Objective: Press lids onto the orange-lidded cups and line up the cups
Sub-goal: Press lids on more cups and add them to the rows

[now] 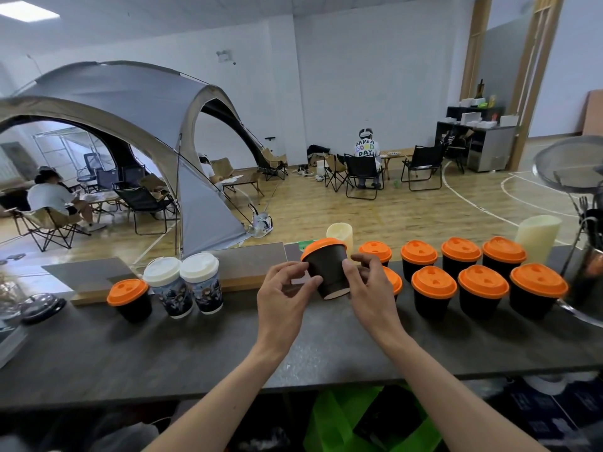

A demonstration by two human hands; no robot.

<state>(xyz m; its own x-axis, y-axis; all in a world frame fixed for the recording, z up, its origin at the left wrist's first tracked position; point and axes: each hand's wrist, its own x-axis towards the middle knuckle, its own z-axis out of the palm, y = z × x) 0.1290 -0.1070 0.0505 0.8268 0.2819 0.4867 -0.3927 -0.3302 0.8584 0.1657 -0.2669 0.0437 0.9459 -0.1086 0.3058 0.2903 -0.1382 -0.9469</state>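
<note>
While both hands hold it, the black cup (327,273) with its orange lid (323,246) sits tipped in the air above the dark counter (195,347). The left hand (287,290) pinches its left side and the right hand (367,282) grips its right side. Right of this cup, lidded cups (479,291) stand in two rows; one hides behind the right hand. Left of it stands one more orange-lidded cup (130,298).

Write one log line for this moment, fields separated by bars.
cup: tilted, lifted | left hand: holds cup | right hand: holds cup
</note>
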